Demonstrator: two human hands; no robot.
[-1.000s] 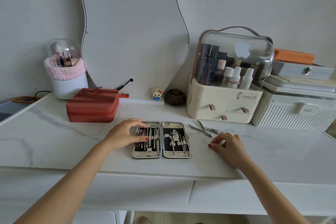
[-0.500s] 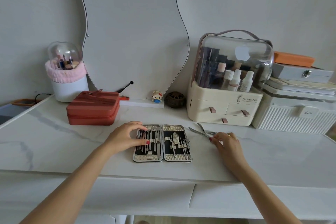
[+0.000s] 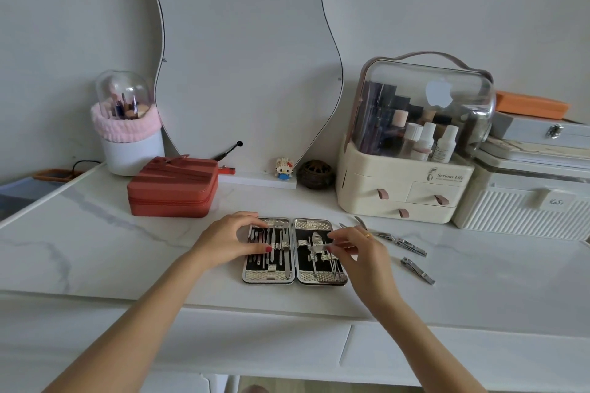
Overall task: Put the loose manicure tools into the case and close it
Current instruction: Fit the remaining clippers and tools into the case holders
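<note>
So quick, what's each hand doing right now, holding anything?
Left hand: fingers rest on the left half of the open case, gripping nothing.
Right hand: pinches a small metal tool over the case's right half.

Glossy white marble-look tabletop under both hands; case rim textured shiny metal, black matt lining; polished metal clippers right of right hand; matt red pouch beyond left hand

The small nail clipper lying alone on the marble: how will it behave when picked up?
The nail clipper looks like polished metal, so probably stiff and somewhat slippery. It lies flat on the smooth tabletop, so it may slide when pushed but is unlikely to roll.
</note>
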